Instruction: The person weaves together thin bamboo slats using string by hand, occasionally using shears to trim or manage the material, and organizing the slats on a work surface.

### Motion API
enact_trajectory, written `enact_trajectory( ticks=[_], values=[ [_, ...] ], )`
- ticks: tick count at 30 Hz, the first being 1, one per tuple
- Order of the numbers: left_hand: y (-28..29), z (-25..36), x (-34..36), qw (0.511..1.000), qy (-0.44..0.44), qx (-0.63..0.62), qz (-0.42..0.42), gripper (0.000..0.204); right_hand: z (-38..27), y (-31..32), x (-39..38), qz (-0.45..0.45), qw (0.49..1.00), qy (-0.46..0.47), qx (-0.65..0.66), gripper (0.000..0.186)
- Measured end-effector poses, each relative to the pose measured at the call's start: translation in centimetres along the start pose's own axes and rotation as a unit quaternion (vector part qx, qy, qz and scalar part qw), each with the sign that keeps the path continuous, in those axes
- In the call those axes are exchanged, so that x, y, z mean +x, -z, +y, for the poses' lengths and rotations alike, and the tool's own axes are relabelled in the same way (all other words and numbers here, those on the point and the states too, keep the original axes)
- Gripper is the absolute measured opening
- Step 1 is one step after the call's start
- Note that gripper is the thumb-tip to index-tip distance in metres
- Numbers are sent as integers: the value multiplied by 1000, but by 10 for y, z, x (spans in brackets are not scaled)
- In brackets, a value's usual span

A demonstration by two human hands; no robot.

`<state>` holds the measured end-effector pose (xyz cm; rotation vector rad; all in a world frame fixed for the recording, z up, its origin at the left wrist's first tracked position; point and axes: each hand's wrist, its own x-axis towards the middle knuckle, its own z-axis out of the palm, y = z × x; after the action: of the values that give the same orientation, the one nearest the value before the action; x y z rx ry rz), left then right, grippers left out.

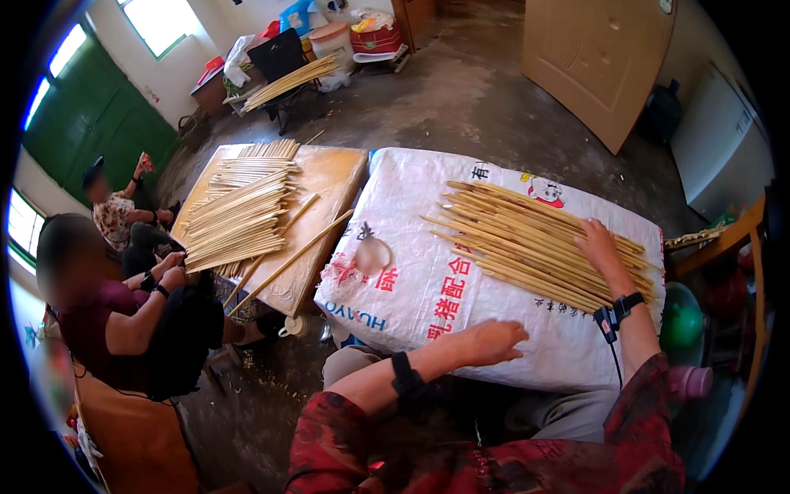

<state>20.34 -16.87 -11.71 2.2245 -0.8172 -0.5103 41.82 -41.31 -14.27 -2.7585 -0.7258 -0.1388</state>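
Note:
Long pale-yellow sticks [518,239] lie side by side in a bundle on a white woven sack [387,181] spread over the table before me. My right hand [597,243] rests on the bundle's right part, fingers apart and touching the sticks. Below the bundle, my left hand [494,342] is over the sack, fingers loosely bent and holding nothing I can see. A small round pale object [374,255] sits on the sack's left with some pink netting [337,272] beside it.
At left, a wooden board [333,181] bears piles of sticks; two people [140,329] [111,218] sit beside it. Behind are a folding chair [271,58] with sticks across it and assorted containers [329,45]. A wooden door [592,58], white appliance [716,140] and green basin [683,321] are at right.

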Motion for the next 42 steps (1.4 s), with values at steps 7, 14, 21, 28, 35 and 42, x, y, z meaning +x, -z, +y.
enact_trajectory(
  ticks=[7, 14, 21, 28, 35, 42],
  values=[
    [-29, -27, -46, 998, 58, -23, 18, 31, -94, 38, -56, -94, 991, 91, 39, 39],
    [-9, -40, -66, 995, 74, 31, 61, 30, -154, 34, -91, -245, 962, 106, 62, 33],
    [13, -44, -106, 986, 119, 57, 104, 29, -173, -3, -83, -152, 977, 146, 31, 33],
    [3, -50, -124, 981, 138, 87, 101, 26, -120, -11, -100, -96, 995, 1, 10, 39],
    [14, -48, -142, 971, 172, 110, 123, 24, -78, -19, -116, -89, 994, -32, -50, 41],
    [16, -59, -139, 969, 163, 94, 161, 22, -128, -4, -104, -90, 995, 45, -22, 38]
  ],
)
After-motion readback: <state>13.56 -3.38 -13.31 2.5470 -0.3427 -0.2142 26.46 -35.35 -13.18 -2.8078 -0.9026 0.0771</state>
